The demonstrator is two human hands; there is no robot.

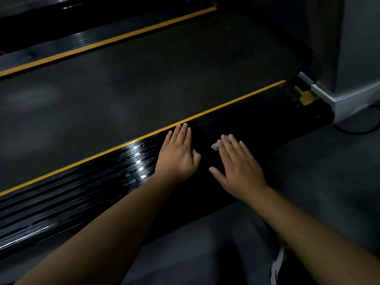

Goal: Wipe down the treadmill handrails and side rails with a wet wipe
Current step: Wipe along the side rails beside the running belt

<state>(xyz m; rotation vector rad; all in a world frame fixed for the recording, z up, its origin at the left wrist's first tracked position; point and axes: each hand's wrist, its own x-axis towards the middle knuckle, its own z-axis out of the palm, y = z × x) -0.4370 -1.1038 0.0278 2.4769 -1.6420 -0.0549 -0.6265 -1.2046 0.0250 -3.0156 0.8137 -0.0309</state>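
The near side rail (257,124) of the treadmill is black, ribbed and glossy, with a yellow stripe along its inner edge. My left hand (177,155) lies flat on the rail with straight fingers, its fingertips close to the yellow stripe. My right hand (238,167) lies flat beside it, fingers straight, pressing a small pale wet wipe (215,146) against the rail. Only a corner of the wipe shows past my fingers.
The dark running belt (123,85) stretches beyond the rail, and the far side rail (86,41) with its own yellow stripe runs at the top left. A grey upright base (353,93) stands at the right end, with a cable (357,131) on the floor.
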